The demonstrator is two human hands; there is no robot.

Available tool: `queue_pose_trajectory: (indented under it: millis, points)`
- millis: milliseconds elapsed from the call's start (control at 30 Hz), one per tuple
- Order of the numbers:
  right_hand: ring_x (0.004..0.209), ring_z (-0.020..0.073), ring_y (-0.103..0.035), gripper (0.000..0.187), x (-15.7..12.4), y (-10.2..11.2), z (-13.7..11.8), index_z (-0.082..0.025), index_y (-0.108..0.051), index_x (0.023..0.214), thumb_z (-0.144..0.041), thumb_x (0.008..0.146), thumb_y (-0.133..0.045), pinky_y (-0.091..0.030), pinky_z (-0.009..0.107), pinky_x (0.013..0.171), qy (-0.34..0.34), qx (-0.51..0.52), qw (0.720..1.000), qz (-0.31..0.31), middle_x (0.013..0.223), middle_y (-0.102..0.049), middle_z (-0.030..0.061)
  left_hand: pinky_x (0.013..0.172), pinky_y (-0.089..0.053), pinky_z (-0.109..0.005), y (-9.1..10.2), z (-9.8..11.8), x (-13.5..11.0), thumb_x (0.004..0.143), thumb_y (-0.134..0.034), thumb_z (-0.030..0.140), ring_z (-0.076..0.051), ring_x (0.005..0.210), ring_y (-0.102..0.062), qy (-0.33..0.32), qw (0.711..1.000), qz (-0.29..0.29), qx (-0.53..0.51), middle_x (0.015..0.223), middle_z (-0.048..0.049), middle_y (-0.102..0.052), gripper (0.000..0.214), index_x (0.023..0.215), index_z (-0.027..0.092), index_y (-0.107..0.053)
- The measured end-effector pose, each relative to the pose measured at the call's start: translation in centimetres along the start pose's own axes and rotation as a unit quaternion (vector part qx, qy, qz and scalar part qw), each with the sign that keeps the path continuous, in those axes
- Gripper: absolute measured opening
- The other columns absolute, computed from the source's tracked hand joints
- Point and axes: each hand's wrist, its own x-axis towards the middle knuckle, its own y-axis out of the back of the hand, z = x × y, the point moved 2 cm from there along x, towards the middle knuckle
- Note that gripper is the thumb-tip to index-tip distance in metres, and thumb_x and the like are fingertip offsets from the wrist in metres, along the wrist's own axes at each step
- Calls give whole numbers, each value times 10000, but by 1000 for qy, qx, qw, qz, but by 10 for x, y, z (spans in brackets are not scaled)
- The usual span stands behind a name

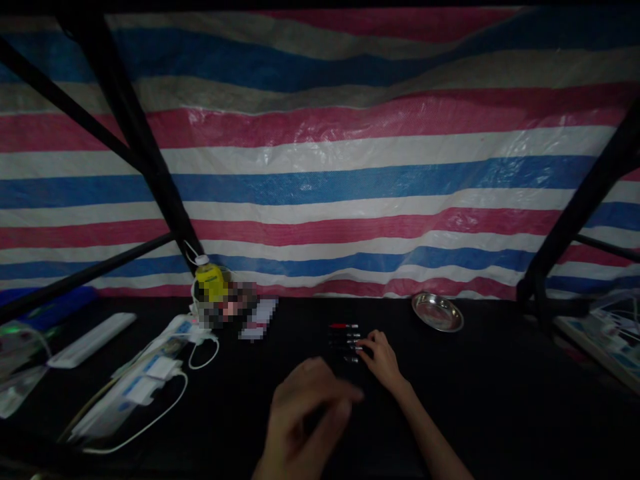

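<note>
Several pens lie side by side on the black table, pointing left to right. The farthest is a red pen (344,326); the others are dark with silvery ends and blend into the tabletop. My right hand (383,360) reaches in from the right, its thumb and index finger closed at the silvery right end of a black pen (347,347). Nearer to me, my left hand (310,417) hovers in front of the row, slightly blurred. Its fingers are loosely curled, with a gap between thumb and index finger and nothing visible between them.
A round metal dish (438,312) stands at the back right. On the left are power strips (130,393) with white cables, a white bar-shaped object (94,340) and a yellow-labelled bottle (210,280). Black frame posts (145,153) and a striped sheet (350,187) bound the table.
</note>
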Motion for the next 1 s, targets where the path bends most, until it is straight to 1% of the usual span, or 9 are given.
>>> queue_pose_trajectory:
  millis: [67, 200, 267, 333, 467, 567, 667, 800, 1000]
  points:
    - [856, 208, -506, 160, -1, 1, 0, -251, -679, 888, -290, 809, -545, -433, 346, 779, 4, 33, 999, 16, 869, -552, 59, 659, -497, -266, -25, -34, 11, 818, -547, 373, -157, 742, -593, 56, 997, -44, -30, 792, -42, -641, 208, 840, 212, -678]
    - [833, 191, -528, 214, -5, 4, -3, -216, -671, 889, -365, 821, -534, -418, 340, 785, -26, 196, 976, 94, 866, -590, 56, 617, -468, -261, -62, -115, 0, 765, -565, 460, -169, 744, -586, 230, 966, 95, -76, 860, -65, -633, 327, 906, 177, -650]
    - [766, 173, -534, 262, -8, 3, -3, -193, -674, 859, -425, 769, -594, -427, 306, 708, -82, 305, 940, 128, 841, -600, 51, 660, -474, -280, -74, -142, -9, 742, -569, 498, -182, 774, -593, 276, 944, 133, -120, 849, -64, -624, 402, 960, 163, -617]
    - [636, 137, -509, 331, -11, -2, -2, -177, -675, 839, -471, 686, -668, -403, 269, 588, -160, 424, 882, 127, 764, -605, 33, 657, -476, -287, -83, -155, -13, 716, -583, 522, -179, 753, -592, 295, 933, 152, -139, 843, -56, -610, 454, 991, 162, -590]
    - [463, 57, -412, 404, -17, -10, -3, -163, -666, 819, -431, 541, -786, -292, 208, 443, -276, 634, 720, 56, 658, -594, -5, 644, -476, -270, -99, -153, -2, 730, -571, 515, -159, 738, -590, 282, 934, 129, -175, 865, -47, -596, 445, 1019, 177, -558]
    - [407, 19, -351, 360, -19, -11, -6, -153, -658, 770, -367, 523, -811, -231, 178, 396, -299, 696, 653, 5, 615, -580, -20, 607, -459, -236, -109, -144, 9, 739, -579, 478, -132, 718, -577, 262, 945, 82, -181, 914, -43, -586, 438, 1071, 194, -537]
    - [369, 1, -297, 336, -21, -11, -9, -147, -649, 752, -350, 537, -808, -194, 167, 371, -302, 713, 631, -41, 564, -557, -35, 568, -441, -210, -116, -139, 17, 738, -599, 432, -102, 667, -559, 245, 950, 19, -191, 924, -30, -578, 433, 1103, 209, -531]
    - [368, -6, -290, 327, -23, -9, -12, -146, -639, 763, -329, 550, -807, -170, 154, 362, -310, 714, 621, -90, 543, -532, -48, 522, -420, -200, -119, -139, 24, 737, -601, 384, -68, 535, -505, 224, 945, -73, -228, 740, 19, -551, 360, 1041, 192, -571]
    - [381, 0, -306, 282, -22, -7, -9, -143, -653, 755, -331, 593, -787, -174, 150, 357, -320, 722, 606, -99, 531, -511, -50, 544, -427, -209, -111, -149, 29, 654, -675, 359, -91, 554, -531, 243, 932, -81, -255, 629, 40, -548, 298, 860, 175, -564]
